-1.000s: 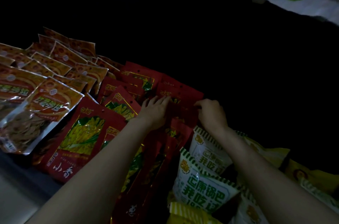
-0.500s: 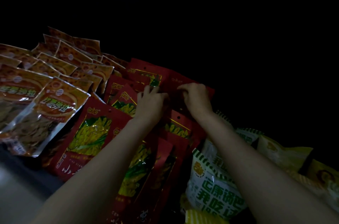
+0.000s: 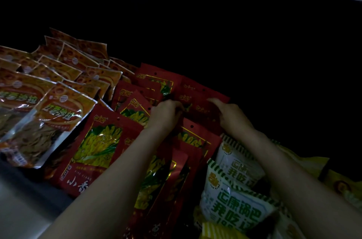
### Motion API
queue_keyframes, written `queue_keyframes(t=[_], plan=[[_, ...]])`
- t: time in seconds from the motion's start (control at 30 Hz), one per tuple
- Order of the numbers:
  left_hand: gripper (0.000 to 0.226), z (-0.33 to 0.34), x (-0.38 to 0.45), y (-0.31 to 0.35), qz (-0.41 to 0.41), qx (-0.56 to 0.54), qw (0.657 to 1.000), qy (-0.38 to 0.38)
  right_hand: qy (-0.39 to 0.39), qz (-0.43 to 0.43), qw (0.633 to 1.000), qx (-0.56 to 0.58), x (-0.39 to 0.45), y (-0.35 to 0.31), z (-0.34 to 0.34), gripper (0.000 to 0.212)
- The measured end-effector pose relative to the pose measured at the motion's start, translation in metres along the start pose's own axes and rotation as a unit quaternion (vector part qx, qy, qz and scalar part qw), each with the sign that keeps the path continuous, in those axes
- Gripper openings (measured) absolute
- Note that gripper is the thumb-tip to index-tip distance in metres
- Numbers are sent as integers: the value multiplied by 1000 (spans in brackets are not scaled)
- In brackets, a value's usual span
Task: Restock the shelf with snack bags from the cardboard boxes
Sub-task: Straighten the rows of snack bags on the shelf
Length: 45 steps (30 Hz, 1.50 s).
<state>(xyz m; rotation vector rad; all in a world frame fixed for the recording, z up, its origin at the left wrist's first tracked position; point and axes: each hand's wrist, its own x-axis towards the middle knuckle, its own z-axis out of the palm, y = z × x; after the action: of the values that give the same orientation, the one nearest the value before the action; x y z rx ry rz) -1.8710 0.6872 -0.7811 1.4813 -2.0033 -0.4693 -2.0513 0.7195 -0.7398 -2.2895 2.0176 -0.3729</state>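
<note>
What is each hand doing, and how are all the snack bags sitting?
left hand: curled, fingers on the red bags
right hand: pressed flat on the back red bags
red bags: sealed, leaning in overlapping rows
orange bags: sealed, stacked in leaning rows
white and green bags: sealed, puffy, piled together

Two forearms are seen in dim light, both bare from the lower edge of the frame to the wrists. No sleeve, glove, watch or ring is worn on the left hand point(image 3: 166, 113) or the right hand point(image 3: 232, 116).
</note>
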Motion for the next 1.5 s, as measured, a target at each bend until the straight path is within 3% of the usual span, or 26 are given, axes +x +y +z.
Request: queue_keyframes(t=[0.1,0.2,0.33,0.47,0.63,0.73,0.8,0.9,1.0,1.13,1.3,1.4,1.5], plan=[[20,-5,0,-2,43,-17,999,-1,81,-26,996,-13,0,-7,-4,47],[20,-9,-2,-3,75,6,997,13,107,-65,992,32,10,-20,-4,43],[17,-14,-4,-5,71,-34,997,12,35,-76,995,48,23,-40,4,43],[18,-12,-3,-9,16,-61,998,-28,43,-60,993,91,22,-39,3,36],[20,-5,3,-2,-51,-24,998,25,-33,-3,999,-5,10,-5,-10,39],[20,-2,4,2,-49,-21,998,36,34,-1,998,50,0,-1,-2,27],[21,-4,3,0,-48,-3,998,50,29,10,995,96,3,-3,0,24],[28,-5,3,0,-49,43,998,24,2,27,998,49,10,-2,3,28],[41,-2,3,4,-43,129,991,-9,66,52,996,17,10,-4,8,33],[45,3,7,1,-15,169,985,22,141,41,989,20,13,-6,19,40],[44,5,9,1,3,180,981,-74,183,50,979,77,10,-8,18,34],[43,-4,11,-1,11,155,988,-19,214,24,975,51,9,-11,11,27],[37,-24,8,-1,33,98,994,27,180,-13,983,35,7,-22,3,22]])
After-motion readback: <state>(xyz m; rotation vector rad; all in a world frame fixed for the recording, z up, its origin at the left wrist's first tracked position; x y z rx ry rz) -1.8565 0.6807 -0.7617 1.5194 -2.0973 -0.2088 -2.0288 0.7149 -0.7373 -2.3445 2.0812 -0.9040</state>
